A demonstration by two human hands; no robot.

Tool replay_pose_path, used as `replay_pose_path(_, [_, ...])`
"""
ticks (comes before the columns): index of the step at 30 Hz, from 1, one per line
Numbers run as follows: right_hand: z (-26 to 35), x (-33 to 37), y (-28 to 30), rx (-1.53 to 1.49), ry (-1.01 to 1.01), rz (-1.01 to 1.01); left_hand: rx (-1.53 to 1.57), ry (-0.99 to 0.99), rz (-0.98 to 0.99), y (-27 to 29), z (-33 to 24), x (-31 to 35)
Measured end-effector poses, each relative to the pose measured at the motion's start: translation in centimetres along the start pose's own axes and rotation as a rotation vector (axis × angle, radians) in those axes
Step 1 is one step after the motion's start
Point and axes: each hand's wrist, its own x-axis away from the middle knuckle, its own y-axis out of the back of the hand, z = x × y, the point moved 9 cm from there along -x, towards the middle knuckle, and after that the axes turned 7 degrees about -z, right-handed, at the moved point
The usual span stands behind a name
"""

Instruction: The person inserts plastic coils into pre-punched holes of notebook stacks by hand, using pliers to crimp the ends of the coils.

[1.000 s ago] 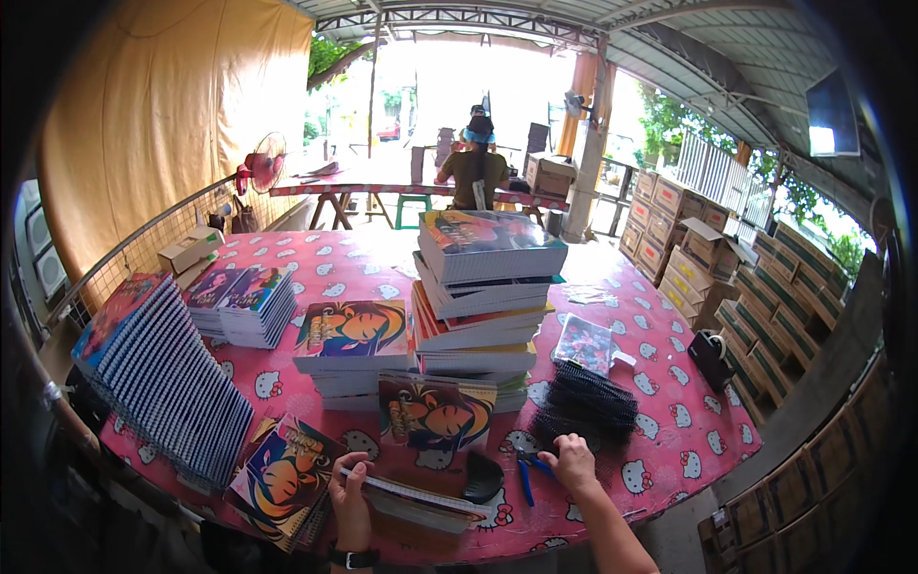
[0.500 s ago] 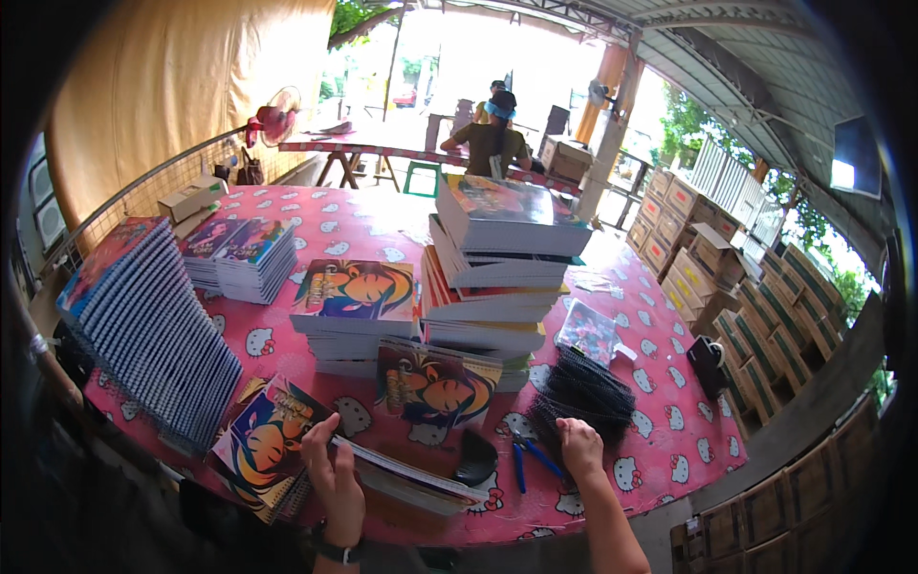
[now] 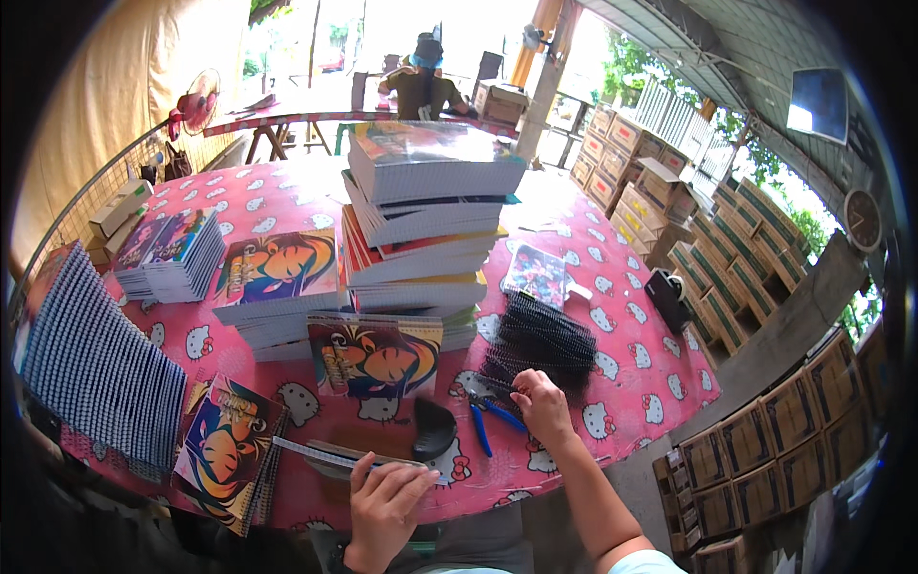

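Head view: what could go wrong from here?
The tall, uneven stack of colour-covered books could topple if bumped, since its layers overhang one another.

The thin black spiral coils lie heaped together, so they might tangle or snag with the right hand at their near edge.

The blue-handled pliers lie close by that hand and could get knocked.

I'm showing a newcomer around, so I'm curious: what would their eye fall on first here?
Probably the tall, uneven stack of books rising near the middle of the pink table. Next might be the large stack of spiral-bound books at the table's left edge. Right of centre, a dark heap of black coils stands out, with the right hand at its near edge and blue-handled pliers just left of that hand.
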Motion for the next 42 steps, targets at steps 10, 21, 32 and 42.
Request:
replay_pose_path(10, [12.0,5.1,1.1,-0.505,0.178,0.479,0.048,-0.006,-0.05,0.0,0.9,-0.6])
replay_pose_path(21, [12.9,4.6,0.6,-0.679,0.259,0.382,0.045,0.048,-0.082,0.0,0.9,-1.1])
replay_pose_path(32, [14.2,4.5,-0.4,-0.699,0.265,0.576,0.053,0.031,-0.089,0.0,0.9,-0.6])
replay_pose_path(42, [14.2,4.3,-0.2,-0.664,0.282,0.681,0.053,0.04,-0.075,-0.2,1.0,-0.5])
